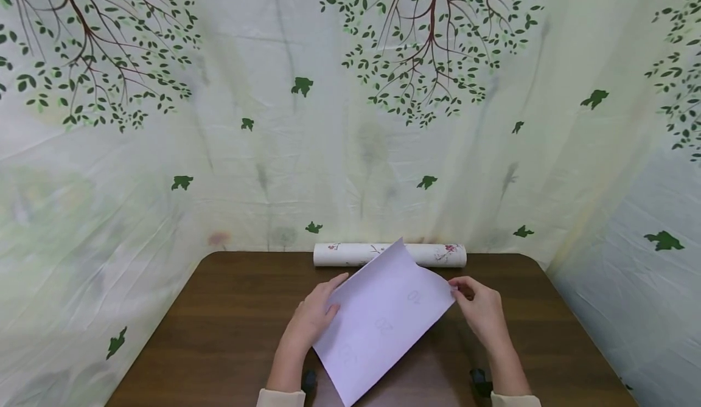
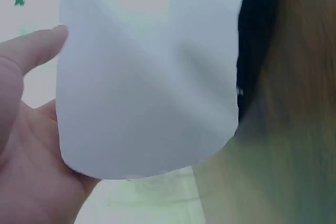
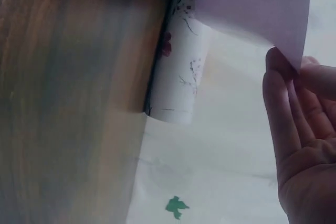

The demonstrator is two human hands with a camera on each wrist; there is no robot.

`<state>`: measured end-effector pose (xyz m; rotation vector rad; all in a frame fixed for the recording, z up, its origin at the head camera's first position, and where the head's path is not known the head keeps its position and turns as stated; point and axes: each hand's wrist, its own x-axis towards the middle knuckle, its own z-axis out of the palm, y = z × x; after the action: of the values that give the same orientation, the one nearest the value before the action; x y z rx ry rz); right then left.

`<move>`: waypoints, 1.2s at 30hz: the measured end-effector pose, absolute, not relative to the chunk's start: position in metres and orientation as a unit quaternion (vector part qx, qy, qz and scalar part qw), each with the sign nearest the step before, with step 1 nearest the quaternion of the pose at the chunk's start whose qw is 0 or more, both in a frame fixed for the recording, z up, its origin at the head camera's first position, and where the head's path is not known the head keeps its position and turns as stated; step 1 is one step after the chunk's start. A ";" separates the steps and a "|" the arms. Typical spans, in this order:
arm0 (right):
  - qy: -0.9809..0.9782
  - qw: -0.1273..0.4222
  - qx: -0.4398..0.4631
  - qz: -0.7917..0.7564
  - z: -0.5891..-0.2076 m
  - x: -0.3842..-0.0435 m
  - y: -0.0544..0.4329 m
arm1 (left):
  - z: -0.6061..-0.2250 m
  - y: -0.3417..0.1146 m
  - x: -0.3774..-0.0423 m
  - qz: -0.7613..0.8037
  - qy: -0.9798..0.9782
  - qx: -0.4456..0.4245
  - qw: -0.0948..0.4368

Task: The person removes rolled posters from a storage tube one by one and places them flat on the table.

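Note:
A white sheet of paper is held slanting above the brown table, with faint line drawings on its upper face. At its left edge is my left hand, thumb over the paper and the other fingers stretched along the far side. The left wrist view shows the sheet bent in a curve, covering part of the left hand. My right hand pinches the right corner between thumb and fingertips. That pinched corner is clear in the right wrist view, above the right palm.
A white roll with red flowers and dark twigs lies along the far edge of the brown table, partly behind the paper. Pale curtains printed with leafy branches hang behind and on both sides.

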<state>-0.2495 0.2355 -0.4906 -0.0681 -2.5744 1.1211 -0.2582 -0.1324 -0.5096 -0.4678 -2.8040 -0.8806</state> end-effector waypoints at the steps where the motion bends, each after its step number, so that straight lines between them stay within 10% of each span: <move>1: -0.903 0.172 -0.018 0.394 -0.489 -0.249 0.235 | -0.510 -0.129 -0.258 -0.292 -0.939 -0.160 0.086; 22: -0.831 0.313 0.027 0.460 -0.475 -0.240 0.240 | -0.492 -0.125 -0.245 -0.342 -0.925 -0.147 -0.081; 36: -0.803 0.304 -0.011 0.513 -0.475 -0.241 0.244 | -0.500 -0.125 -0.253 -0.376 -0.914 -0.145 -0.051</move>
<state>-0.2413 0.2442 -0.4754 -0.0285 -2.1273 1.3596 -0.2528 -0.1253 -0.5003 -0.4694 -2.9673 -1.2208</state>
